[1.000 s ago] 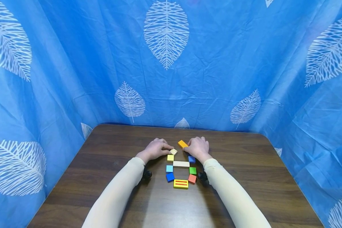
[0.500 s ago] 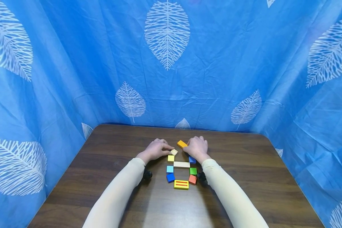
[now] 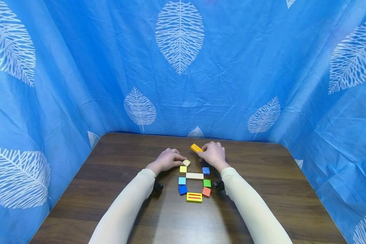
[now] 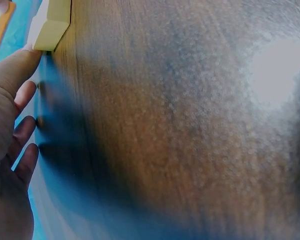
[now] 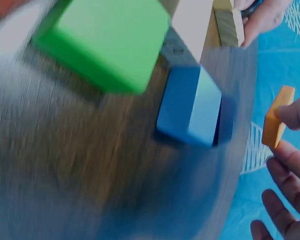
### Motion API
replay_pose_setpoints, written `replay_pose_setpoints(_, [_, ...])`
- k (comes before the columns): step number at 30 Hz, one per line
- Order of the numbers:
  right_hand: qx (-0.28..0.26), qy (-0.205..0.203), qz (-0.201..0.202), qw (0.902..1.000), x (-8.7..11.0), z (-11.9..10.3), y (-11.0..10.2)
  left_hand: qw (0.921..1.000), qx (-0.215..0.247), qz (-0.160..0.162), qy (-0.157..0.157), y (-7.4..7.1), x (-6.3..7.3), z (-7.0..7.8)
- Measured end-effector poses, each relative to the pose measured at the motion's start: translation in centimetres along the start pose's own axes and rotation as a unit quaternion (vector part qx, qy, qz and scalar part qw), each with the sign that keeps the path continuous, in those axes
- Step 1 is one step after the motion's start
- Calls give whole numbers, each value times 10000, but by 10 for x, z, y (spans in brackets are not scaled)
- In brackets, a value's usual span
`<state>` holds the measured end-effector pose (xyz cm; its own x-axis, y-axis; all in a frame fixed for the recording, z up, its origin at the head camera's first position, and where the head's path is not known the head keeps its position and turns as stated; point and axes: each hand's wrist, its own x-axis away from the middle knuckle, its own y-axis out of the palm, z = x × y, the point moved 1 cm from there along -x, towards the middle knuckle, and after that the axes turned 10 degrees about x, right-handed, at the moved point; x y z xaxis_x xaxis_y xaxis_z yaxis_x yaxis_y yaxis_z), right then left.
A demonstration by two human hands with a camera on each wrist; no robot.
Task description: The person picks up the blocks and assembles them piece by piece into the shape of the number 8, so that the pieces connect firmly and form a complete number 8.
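Observation:
My right hand (image 3: 214, 153) pinches an orange block (image 3: 196, 148) between thumb and fingers, beyond the arrangement of coloured blocks. In the right wrist view the orange block (image 5: 278, 117) is raised above the tabletop, the other fingers spread below it. My left hand (image 3: 167, 159) pinches the near end of a small pale striped wooden block (image 3: 186, 162), set at an angle behind the yellow block (image 3: 183, 169). Its thumb and the block's edge show in the left wrist view. The blue block (image 3: 206, 171) lies just below my right hand, with a dark patch behind it.
A long pale block (image 3: 194, 176) bridges the arrangement. Below it lie a light blue block (image 3: 182, 181), a green block (image 3: 207, 183), a dark blue block (image 3: 183, 190), an orange-red block (image 3: 206, 192) and a red-striped yellow block (image 3: 194, 197). A blue curtain (image 3: 183, 101) hangs behind the table (image 3: 125, 149).
My right hand first shifts slightly left, then moves up and right with the orange block, uncovering more of the blue block. My left hand and the pale striped block stay put.

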<state>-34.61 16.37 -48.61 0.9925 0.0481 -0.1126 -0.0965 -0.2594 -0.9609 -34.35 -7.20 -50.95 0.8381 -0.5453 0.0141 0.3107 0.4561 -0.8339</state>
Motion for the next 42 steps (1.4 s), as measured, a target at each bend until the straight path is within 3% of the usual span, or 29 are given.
replay_pose_setpoints(7, [79, -544, -10, 9985, -5, 15, -6, 10000, 2, 20, -14, 0, 0, -1])
replay_pose_setpoints(16, [470, -1142, -112, 9923, -5, 17, -9, 10000, 30, 18, -31, -3, 1, 0])
replay_pose_setpoints(25, [716, -1276, -451, 9882, -6, 16, 2, 10000, 14, -52, -58, 0, 1, 0])
replay_pose_setpoints(42, [535, -1273, -734, 9877, -10, 18, 11, 9999, 41, 6, -122, 1, 2, 2])
